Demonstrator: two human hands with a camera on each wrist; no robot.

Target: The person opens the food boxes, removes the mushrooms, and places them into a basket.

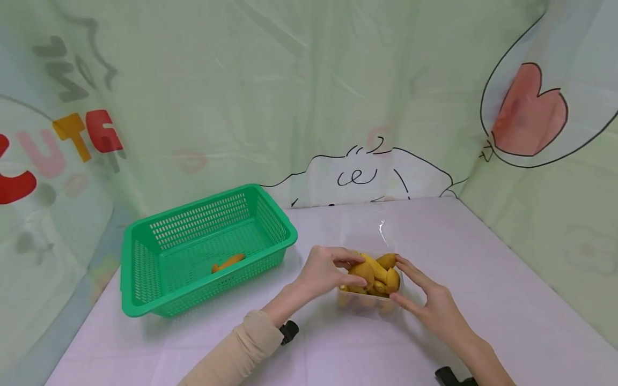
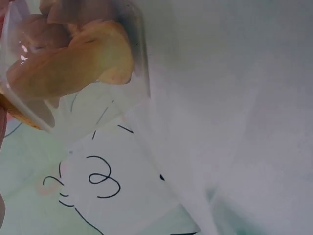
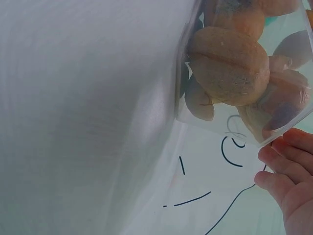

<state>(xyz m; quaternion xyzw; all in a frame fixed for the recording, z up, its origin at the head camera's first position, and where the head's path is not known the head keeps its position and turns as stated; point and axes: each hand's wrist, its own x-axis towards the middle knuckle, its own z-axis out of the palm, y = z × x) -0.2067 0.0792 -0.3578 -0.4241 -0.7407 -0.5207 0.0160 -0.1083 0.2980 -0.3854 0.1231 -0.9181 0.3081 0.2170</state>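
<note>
A clear plastic container (image 1: 369,305) on the table is heaped with yellow-brown, rounded and elongated pieces that look like toy food. My left hand (image 1: 322,271) reaches over its left side, thumb and fingers around a rounded yellow-brown piece (image 1: 361,273) at the top of the heap. At the container's right side, my right hand (image 1: 436,305) touches the rim with its fingertips, fingers fairly straight and thumb near the front corner. Through the wall, the right wrist view shows a large oval brown piece (image 3: 230,66); a curved yellowish piece (image 2: 73,68) shows in the left wrist view.
A green perforated basket (image 1: 207,201) stands to the left, with a small orange-yellow piece (image 1: 229,262) inside. A pale cloth covers the table (image 1: 483,257). Behind it hangs a printed light-green curtain (image 1: 217,96), with more curtain on both sides.
</note>
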